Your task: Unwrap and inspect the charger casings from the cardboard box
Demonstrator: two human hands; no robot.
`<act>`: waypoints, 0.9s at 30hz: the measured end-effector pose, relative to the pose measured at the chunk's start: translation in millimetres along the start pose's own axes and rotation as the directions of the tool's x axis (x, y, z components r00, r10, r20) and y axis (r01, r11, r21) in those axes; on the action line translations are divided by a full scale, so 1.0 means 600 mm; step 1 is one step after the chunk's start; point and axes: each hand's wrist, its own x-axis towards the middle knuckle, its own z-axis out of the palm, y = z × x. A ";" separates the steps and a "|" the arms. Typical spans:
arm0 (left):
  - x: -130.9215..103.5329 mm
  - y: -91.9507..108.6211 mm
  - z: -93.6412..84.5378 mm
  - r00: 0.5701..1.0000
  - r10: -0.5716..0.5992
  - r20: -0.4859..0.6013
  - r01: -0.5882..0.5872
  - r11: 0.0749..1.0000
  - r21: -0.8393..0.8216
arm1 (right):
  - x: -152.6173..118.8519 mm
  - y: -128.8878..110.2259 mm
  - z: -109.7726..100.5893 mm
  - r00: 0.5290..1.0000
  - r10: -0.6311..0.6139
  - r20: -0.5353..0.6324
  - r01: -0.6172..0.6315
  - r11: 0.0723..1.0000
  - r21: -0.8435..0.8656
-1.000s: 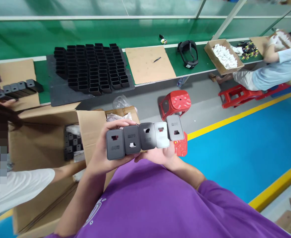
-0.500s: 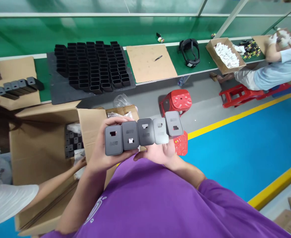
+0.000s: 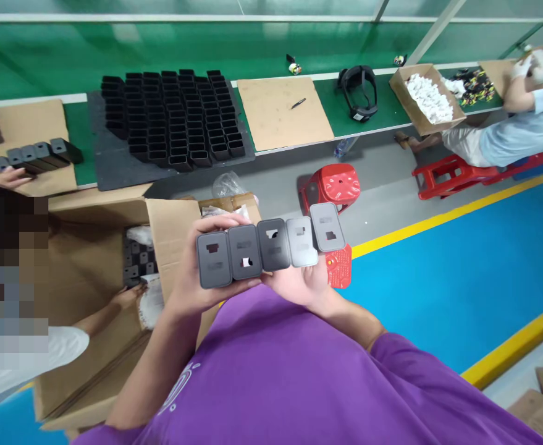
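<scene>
The person's left hand point(image 3: 190, 278) is clasping the left end of a row of five casings point(image 3: 275, 261), its grip pinching them with fingers along the top and the thumb underneath. The right hand point(image 3: 301, 283) is lying palm-up beneath the right part of the row; its fingers are mostly hiding behind the casings, so how far that grip is closing cannot be told. The row is hanging in front of the purple shirt point(image 3: 290, 364), the end faces showing small cut-outs, two of them near the lower edge. The rightmost casing point(image 3: 327, 216) is sitting higher and tilting against the line of the others. To the left, a co-worker's hand point(image 3: 130, 296) is resting inside a large carton point(image 3: 76, 272), beside dark pieces point(image 3: 136, 262) and clear wrapping. Behind, the green worktop point(image 3: 330, 117) is carrying a dark mat point(image 3: 122, 176) with many upright black sleeves point(image 3: 173, 123), then a cardboard sheet point(image 3: 275, 117) with a pen point(image 3: 298, 104) lying on it, a black headset point(image 3: 360, 93), and a box point(image 3: 441, 126) of white pieces point(image 3: 431, 99). A red stool point(image 3: 340, 179) is standing before the worktop, and another person point(image 3: 512, 136) is sitting at the far right.
</scene>
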 end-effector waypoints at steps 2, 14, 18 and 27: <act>0.000 -0.003 0.004 0.998 0.066 -0.009 -0.066 0.998 -0.003 | 0.003 0.002 0.002 0.999 -0.045 0.016 0.046 0.998 -0.039; -0.011 -0.003 0.018 0.990 0.117 -0.079 -0.117 0.993 0.004 | 0.003 -0.001 0.013 0.995 0.006 -0.098 -0.012 0.998 -0.069; -0.009 -0.005 0.015 0.986 0.157 -0.051 -0.160 0.986 -0.045 | 0.005 -0.002 0.020 0.998 -0.013 -0.066 0.009 0.998 -0.066; -0.020 0.013 0.029 0.983 -0.057 -0.176 0.061 0.998 0.013 | 0.001 -0.009 0.024 0.999 -0.027 -0.040 0.027 0.999 -0.020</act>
